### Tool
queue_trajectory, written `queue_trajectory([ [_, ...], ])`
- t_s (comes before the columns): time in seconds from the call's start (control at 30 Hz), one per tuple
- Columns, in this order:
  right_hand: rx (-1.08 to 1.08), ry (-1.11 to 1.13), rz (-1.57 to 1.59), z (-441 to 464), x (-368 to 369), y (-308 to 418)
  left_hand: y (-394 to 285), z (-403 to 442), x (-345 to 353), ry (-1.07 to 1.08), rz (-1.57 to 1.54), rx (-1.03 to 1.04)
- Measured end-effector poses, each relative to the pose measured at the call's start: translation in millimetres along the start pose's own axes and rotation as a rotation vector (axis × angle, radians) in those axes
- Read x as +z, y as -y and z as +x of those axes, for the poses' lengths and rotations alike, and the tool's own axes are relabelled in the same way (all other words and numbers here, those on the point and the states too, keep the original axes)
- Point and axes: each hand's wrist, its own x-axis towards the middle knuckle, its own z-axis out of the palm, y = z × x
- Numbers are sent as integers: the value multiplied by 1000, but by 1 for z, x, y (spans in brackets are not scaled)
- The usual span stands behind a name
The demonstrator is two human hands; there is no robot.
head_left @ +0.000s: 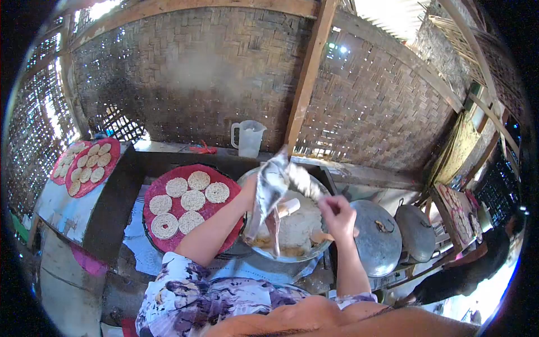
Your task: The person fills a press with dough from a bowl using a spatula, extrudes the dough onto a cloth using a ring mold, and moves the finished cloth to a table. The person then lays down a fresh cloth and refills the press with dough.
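The pale dough (305, 182) is hanging loosely over the basin (287, 259), so a slack grip or a quick swing could be dropping it onto the rim; the limp grey cloth (271, 182) could also be dipping into the basin. The dough is lying between the hands, just beside the curled fingertips of the right hand (338, 218); whether they are pinching it, I cannot tell. The left hand (247, 195) is mostly hiding behind the cloth, seemingly holding it, its finger closure unclear.
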Motion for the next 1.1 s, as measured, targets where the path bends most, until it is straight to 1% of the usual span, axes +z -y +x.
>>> queue_trajectory([
  [0.03,24,-57,-95,7,-1,5,-9,-1,11,-64,-36,-97],
  [0.1,-80,-99,-103,9,7,-11,-22,-4,30,-206,-127,-284],
  [0.13,-138,-119,-104,10,10,-17,-21,-6,29,-207,-113,-311],
  [0.2,-106,-66,-82,-4,10,-18,-23,-8,23,-127,67,-215],
  [0.27,-108,-15,-68,-20,10,-24,-27,-5,7,40,397,29],
  [0.33,-43,104,99,-33,5,-25,-47,-2,11,87,-7,-31],
  [0.37,-9,160,184,-36,2,-24,-59,-2,17,45,-576,-211],
  [0.4,80,189,264,-35,-3,-20,-62,-6,26,-101,-490,-286],
  [0.43,122,136,281,-32,-4,-26,-85,-13,47,-207,-431,-370],
  [0.5,101,31,90,-20,-8,-24,-140,-29,97,-374,-352,-558],
  [0.57,97,2,-9,-17,-6,-22,-85,-20,59,-247,-95,-422],
  [0.6,88,2,-35,-18,-5,-22,-79,-12,57,-134,71,-267],
  [0.63,75,4,-59,-18,-4,-23,-75,-11,53,-104,199,-152],
  [0.67,86,38,41,-24,-3,-25,-73,-15,46,-103,268,-87],
  [0.73,104,197,198,-32,-12,-28,-117,-23,66,-89,278,3],
  [0.77,114,278,278,-34,-17,-28,-144,-31,75,-8,73,-35],
  [0.8,156,240,448,-33,-22,-24,-171,-39,85,63,-129,-89],
  [0.83,186,154,509,-29,-27,-29,-152,-43,60,72,-239,-79],
  [0.87,200,104,488,-24,-31,-34,-132,-47,36,81,-349,-70],
  [0.9,214,53,469,-19,-32,-38,-141,-46,45,134,-340,95],
  [0.93,232,62,493,-17,-29,-38,-149,-46,46,161,-491,36],
  [0.97,205,128,511,-17,-21,-36,-148,-44,47,120,-599,15],
  [1.03,147,252,541,-21,-1,-29,-153,-44,70,278,-765,156],
  [1.07,125,296,456,-21,8,-28,-150,-44,75,270,-782,167],
  [1.1,86,344,305,-18,15,-24,-146,-46,79,263,-800,168],
])
